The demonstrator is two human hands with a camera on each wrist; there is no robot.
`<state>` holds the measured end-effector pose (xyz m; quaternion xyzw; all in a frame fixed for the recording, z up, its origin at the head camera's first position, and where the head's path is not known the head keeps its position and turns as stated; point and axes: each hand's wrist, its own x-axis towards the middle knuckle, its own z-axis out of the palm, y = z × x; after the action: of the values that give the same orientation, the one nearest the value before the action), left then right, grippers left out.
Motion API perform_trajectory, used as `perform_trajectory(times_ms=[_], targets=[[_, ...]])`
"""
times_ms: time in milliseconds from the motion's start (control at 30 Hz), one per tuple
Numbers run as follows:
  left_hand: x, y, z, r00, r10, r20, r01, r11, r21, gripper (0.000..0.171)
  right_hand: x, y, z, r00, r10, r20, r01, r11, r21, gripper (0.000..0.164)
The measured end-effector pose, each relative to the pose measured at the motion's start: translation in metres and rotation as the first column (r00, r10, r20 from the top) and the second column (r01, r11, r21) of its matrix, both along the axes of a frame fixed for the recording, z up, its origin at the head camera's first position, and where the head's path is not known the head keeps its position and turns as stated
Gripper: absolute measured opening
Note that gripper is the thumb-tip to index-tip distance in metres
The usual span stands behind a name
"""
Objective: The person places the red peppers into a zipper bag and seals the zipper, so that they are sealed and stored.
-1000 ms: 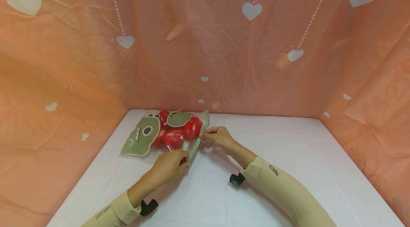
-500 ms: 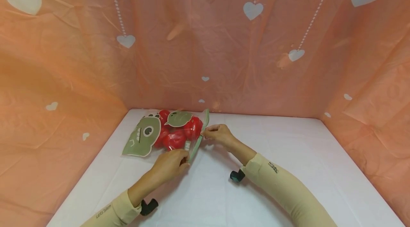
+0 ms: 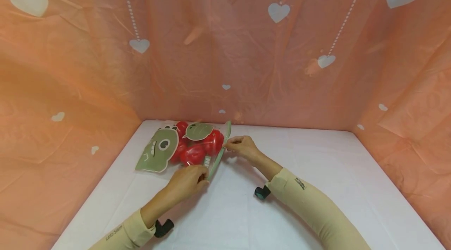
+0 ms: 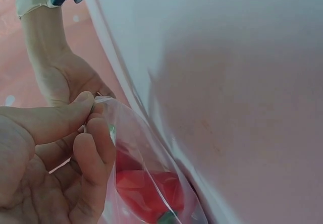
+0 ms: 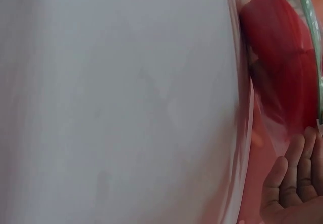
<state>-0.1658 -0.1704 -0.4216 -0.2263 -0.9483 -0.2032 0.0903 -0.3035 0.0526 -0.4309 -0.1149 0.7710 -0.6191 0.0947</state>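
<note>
A clear zip bag (image 3: 157, 151) with a green dinosaur print lies at the table's back left. Several shiny red, lobed vegetables resembling bell peppers (image 3: 193, 155) fill it. My left hand (image 3: 187, 179) pinches the near end of the bag's green mouth strip (image 3: 217, 160); the left wrist view shows its thumb (image 4: 65, 120) and fingertips meeting at the clear plastic. Farther up that strip, my right hand (image 3: 244, 149) pinches the edge between thumb and forefinger. Its other fingers (image 5: 295, 171) lie beside the bag in the right wrist view, where the pinch itself falls mostly out of frame.
A white cloth covers the table (image 3: 299, 171). Orange curtains (image 3: 246, 66) printed with hearts hang at the back and both sides, the rear one close behind the bag. Black cameras (image 3: 163, 228) sit under both sleeve cuffs.
My right hand has slid slightly up and away along the green strip, toward the far end. The bag has shifted slightly right in the view, while my left hand keeps its place.
</note>
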Motion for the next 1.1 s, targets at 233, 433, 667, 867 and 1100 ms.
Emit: perform_trajectory(times_ms=[233, 433, 667, 867, 1100], targets=[[0.0, -0.001, -0.001, 1.0, -0.003, 0.017, 0.002, 1.0, 0.017, 0.026, -0.005, 0.002, -0.002, 0.999, -0.035, -0.022, 0.036, 0.998, 0.041, 0.018], [0.0, -0.002, -0.001, 1.0, 0.008, 0.029, -0.008, 1.0, 0.007, 0.023, -0.01, 0.006, -0.003, 0.998, -0.051, -0.043, 0.053, 0.998, 0.046, 0.019], [0.001, -0.003, -0.002, 0.999, 0.009, 0.036, -0.009, 1.0, 0.003, 0.025, -0.016, 0.01, -0.003, 0.996, -0.07, -0.055, 0.072, 0.997, 0.031, 0.02], [0.003, -0.003, -0.001, 0.999, 0.001, 0.043, -0.001, 1.0, 0.007, 0.024, -0.02, 0.014, -0.003, 0.996, -0.064, -0.062, 0.065, 0.998, 0.023, 0.021], [0.004, -0.003, 0.0, 0.998, -0.01, 0.068, 0.01, 1.0, 0.006, 0.022, -0.026, 0.021, -0.003, 0.995, -0.073, -0.061, 0.075, 0.997, 0.023, 0.022]])
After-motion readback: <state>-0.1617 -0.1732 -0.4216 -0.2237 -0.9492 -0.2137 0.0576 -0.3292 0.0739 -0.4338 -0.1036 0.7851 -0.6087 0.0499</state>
